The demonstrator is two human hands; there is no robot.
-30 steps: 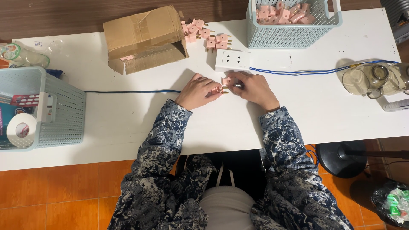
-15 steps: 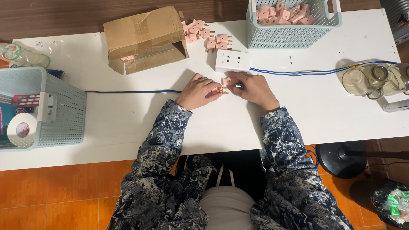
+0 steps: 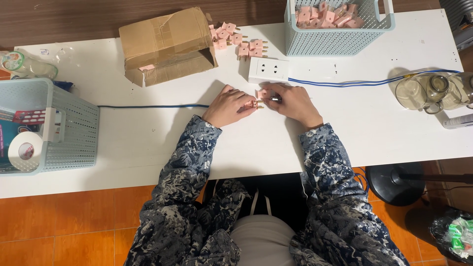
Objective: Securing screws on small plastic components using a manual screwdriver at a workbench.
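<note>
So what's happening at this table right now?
A person seated at a white table holds a small pink plug with brass pins between the left hand and the right hand, just in front of a white socket block. More pink plugs lie loose beside an open cardboard box, and others fill a pale blue basket behind the socket block.

A brown cardboard box, creased and taped, lies on its side at about eleven o'clock on the white table, its open flaps facing the person. At nine o'clock, inside the pale blue basket, sits what looks like a flat red-and-blue printed package, partly hidden. No signs or screens show.
</note>
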